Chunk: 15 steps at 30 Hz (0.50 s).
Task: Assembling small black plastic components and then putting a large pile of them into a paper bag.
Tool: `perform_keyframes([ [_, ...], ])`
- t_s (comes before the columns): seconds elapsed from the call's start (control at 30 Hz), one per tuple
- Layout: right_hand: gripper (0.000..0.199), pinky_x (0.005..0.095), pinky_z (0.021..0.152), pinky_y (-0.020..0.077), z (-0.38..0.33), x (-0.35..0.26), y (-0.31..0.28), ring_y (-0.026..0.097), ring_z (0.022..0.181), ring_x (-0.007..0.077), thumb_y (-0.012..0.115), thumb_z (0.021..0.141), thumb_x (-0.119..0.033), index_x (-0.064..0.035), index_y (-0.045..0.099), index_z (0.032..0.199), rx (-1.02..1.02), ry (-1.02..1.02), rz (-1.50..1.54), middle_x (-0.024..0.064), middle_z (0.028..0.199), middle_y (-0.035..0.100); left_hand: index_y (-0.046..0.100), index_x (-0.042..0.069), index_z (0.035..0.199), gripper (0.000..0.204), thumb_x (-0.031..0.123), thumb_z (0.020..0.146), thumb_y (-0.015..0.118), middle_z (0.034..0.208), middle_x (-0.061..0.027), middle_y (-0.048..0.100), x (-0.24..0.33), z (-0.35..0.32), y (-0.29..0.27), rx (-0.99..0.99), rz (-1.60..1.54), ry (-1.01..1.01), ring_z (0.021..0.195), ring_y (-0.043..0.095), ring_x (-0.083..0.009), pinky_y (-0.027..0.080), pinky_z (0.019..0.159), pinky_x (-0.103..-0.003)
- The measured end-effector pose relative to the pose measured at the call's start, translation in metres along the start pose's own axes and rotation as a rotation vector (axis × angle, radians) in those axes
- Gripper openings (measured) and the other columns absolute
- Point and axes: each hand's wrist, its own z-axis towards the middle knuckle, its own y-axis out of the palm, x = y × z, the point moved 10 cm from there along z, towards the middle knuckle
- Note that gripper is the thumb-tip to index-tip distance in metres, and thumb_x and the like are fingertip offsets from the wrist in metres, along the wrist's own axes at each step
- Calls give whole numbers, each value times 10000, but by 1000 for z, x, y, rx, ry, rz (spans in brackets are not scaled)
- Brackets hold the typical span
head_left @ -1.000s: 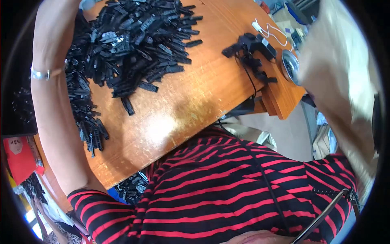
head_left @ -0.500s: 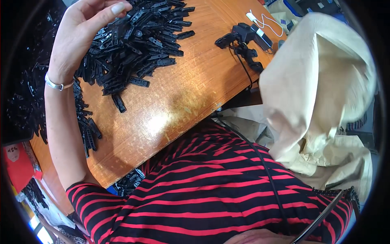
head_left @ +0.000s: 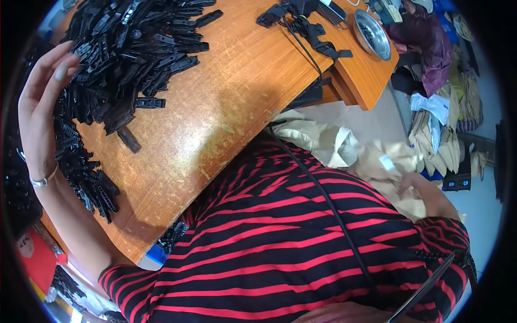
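My left hand (head_left: 46, 94), a silver bangle at its wrist, hovers by the left edge of a big heap of black plastic clip-like parts (head_left: 134, 51) on the wooden table. Its fingers are bent and its thumb stands apart; nothing shows between them. Low at my right side, my right hand (head_left: 416, 187) is on a crumpled beige bag (head_left: 377, 161), fingers curled at its edge. Motion blurs those fingertips, and the folds partly hide them. A second, smaller bunch of the black parts (head_left: 99, 185) lies near my left forearm.
Black straps and a cable (head_left: 318, 40) lie on the table's far right. Beyond them stands a metal bowl (head_left: 371, 35) on a wooden surface. Another person in a purple top (head_left: 433, 46) is at the upper right, near stacked beige bags (head_left: 436, 137). A red item (head_left: 35, 258) sits lower left.
The beige bag, raised high on my right before, has come down beside me, uncovering the bowl, the other person and my right hand. My left hand has shifted left and down in the picture.
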Motion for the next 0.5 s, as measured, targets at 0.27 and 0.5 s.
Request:
perform_keyframes([
  [0.27,544,395,728,526,112,-206,-69,662,796,322,710,690,-551,-34,712,858,396,-315,-42,156,896,696,615,67,1219,323,236,947,575,1080,-73,672,4,-11,3,7,59,-28,1037,626,-153,434,1011,-297],
  [0.5,398,406,731,523,72,-274,-99,657,814,321,584,846,-462,-91,698,933,444,-419,192,127,904,693,611,59,1220,314,199,939,590,1064,-75,674,6,-36,-11,27,-47,-130,1028,619,-142,454,972,-280],
])
